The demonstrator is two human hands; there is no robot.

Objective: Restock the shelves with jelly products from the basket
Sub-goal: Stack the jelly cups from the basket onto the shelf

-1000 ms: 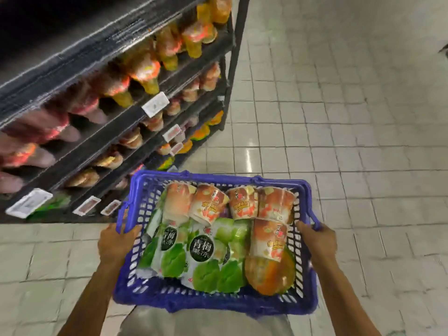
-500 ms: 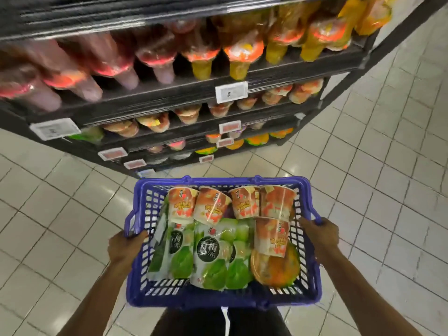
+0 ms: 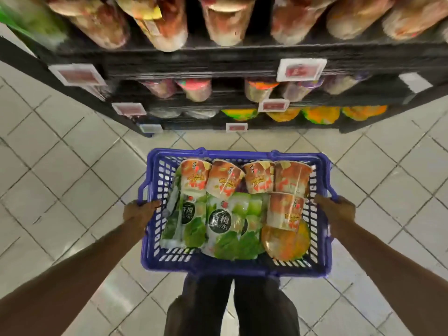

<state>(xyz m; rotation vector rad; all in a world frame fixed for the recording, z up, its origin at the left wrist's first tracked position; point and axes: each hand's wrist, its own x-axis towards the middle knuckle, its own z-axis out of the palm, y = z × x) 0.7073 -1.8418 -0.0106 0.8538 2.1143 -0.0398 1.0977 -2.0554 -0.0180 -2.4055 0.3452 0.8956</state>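
Head view, facing the shelves (image 3: 218, 59). The person held a blue basket (image 3: 237, 152) level in front of the body. The left hand (image 3: 139, 212) gripped its left rim and the right hand (image 3: 337, 208) its right rim, the fingers of each curled over the edge and closed on the plastic. Neither hand was free.

The jelly products lay inside the basket. Four jelly cups (image 3: 244, 180) lay on their sides in a row against the far wall. A fifth cup (image 3: 284, 210) lay just inside the right wall, partly over a round orange tub (image 3: 286, 243). Two green pouches (image 3: 225, 224) lay flat on the left and centre. The long axes of the cups and pouches ran roughly away from the person, toward the shelves.

The fifth cup lay inward from the right hand's fingers and close to them; the pouches lay nearer the left hand. The shelves stood beyond the far rim, apart from the basket, their front edges carrying price tags (image 3: 300, 69). Blur hid any gaps among the stock. Judged from this, restocking had not begun, and one hand would have to release the rim, or the basket be set down, before any product could be lifted.
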